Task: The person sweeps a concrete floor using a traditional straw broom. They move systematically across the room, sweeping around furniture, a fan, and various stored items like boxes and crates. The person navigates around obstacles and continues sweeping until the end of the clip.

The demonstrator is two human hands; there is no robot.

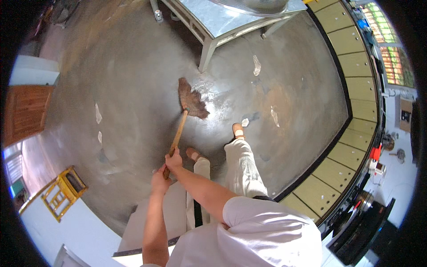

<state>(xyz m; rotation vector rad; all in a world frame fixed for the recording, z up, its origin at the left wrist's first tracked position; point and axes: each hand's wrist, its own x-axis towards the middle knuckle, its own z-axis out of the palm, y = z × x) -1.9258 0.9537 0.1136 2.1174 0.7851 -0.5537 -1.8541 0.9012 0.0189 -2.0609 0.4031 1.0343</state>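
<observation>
- Beyond your feet (239,131): broom (183,118), bristles (191,100) fanned on the floor (138,84).
- Your left hand (160,180) grips the handle (179,129) by its end.
- Your right hand (174,159) grips just farther along (likely for leverage).

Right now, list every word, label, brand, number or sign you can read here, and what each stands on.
No text can be read.
Broom: no writing shows.
Cabinet doors: small pale marks, too small to tell whether they are labels.
Brown box: any print is too small and blurred to read.
</observation>
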